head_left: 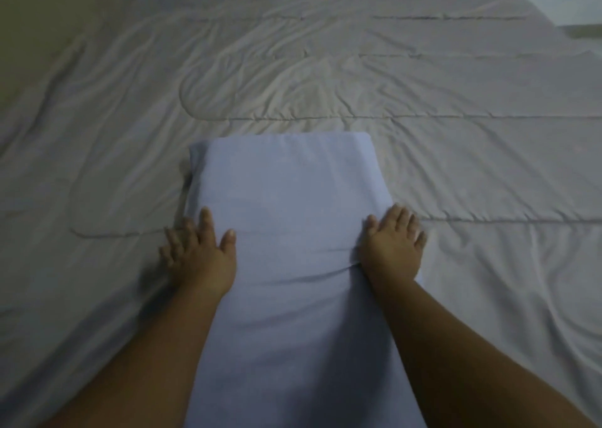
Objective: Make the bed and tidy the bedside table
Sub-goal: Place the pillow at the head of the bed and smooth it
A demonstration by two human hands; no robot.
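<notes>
Pale pillow lies lengthwise on the quilt. The left hand and right hand flank it — each grip spread flat, pinching nothing. Likely squaring step: press both sides evenly, 2 hands level, then smooth outward.

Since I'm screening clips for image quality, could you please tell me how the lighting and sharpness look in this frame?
Head view: dim, flat light with a bluish-grey cast, no glare. Head view: the left hand shows smeared fingers, the right hand is a little crisper. Head view: soft shadows lie on the quilt beside the left forearm and on the near end of the pillow.
</notes>
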